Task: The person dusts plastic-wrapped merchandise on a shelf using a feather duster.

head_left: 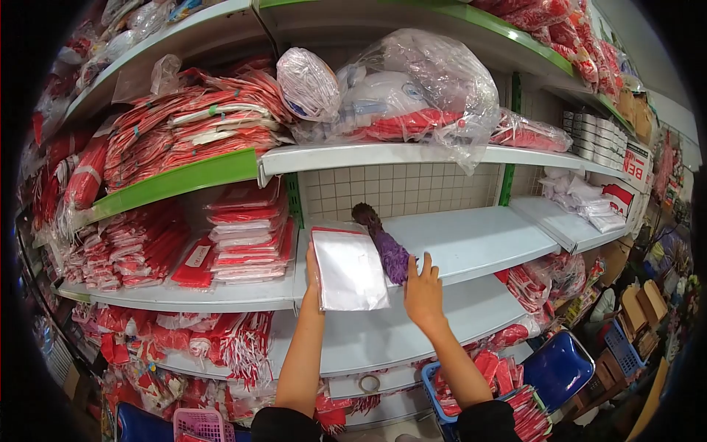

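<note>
A flat white and red packet in clear plastic (352, 269) is gripped along its left edge by my left hand (312, 269), in front of the middle shelf. Just right of it, a purple bundle with a dark brown end (389, 254) lies slanting on the shelf, partly covered by the packet. My right hand (423, 291) is at the bundle's lower right end, fingers stretched and apart, thumb side right beside the purple strands. The grey shelf board (471, 232) runs behind both hands.
Left of the packet stand stacked red and white packets (250, 236). Above, a shelf edge (383, 155) carries a big clear plastic bag (420, 88) and piled red packets (199, 121). Below right are a blue basket (434, 394) and a blue chair (557, 368); a pink basket (202, 423) stands lower left.
</note>
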`<action>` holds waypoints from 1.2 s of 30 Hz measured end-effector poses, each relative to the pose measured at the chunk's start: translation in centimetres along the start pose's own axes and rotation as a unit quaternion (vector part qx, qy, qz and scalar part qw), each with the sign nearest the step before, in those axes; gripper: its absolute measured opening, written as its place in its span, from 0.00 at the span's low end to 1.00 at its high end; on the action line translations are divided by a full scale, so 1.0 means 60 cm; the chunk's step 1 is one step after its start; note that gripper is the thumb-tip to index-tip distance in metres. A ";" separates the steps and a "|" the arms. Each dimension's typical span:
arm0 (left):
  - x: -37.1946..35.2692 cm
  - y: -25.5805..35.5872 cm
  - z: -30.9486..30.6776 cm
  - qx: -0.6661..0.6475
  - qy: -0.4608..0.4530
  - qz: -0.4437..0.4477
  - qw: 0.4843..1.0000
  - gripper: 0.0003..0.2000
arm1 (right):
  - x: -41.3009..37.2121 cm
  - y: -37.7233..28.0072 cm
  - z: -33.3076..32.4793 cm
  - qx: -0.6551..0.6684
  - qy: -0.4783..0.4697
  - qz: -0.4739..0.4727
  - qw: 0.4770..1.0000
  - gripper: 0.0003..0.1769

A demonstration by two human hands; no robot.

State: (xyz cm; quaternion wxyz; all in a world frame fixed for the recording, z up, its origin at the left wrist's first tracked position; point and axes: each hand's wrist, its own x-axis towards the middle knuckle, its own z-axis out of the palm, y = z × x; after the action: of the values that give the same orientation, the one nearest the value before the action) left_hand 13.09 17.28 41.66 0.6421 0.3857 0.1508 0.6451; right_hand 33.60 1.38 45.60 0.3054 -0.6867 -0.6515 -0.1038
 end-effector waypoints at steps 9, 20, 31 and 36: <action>-0.038 0.024 0.050 0.000 -0.045 -0.059 0.997 0.37 | -0.054 -0.068 0.009 0.180 -0.108 -0.233 0.950 0.45; -0.195 0.121 0.173 0.109 -0.146 -0.146 0.973 0.50 | -0.056 -0.133 -0.021 0.546 -0.117 -0.203 0.804 0.45; -0.141 0.314 -0.011 0.521 0.044 0.277 0.806 0.19 | -0.034 -0.166 -0.032 0.876 -0.161 0.108 0.441 0.23; -0.097 0.373 -0.058 0.765 0.158 0.412 0.470 0.18 | 0.020 -0.248 -0.006 0.912 -0.227 0.099 0.327 0.21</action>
State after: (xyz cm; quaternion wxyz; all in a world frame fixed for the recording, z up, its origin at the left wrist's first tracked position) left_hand -5.97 9.92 53.04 -0.2830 0.6322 0.5071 0.5129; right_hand 19.61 1.64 50.77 0.5882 -0.0342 -0.3093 0.7465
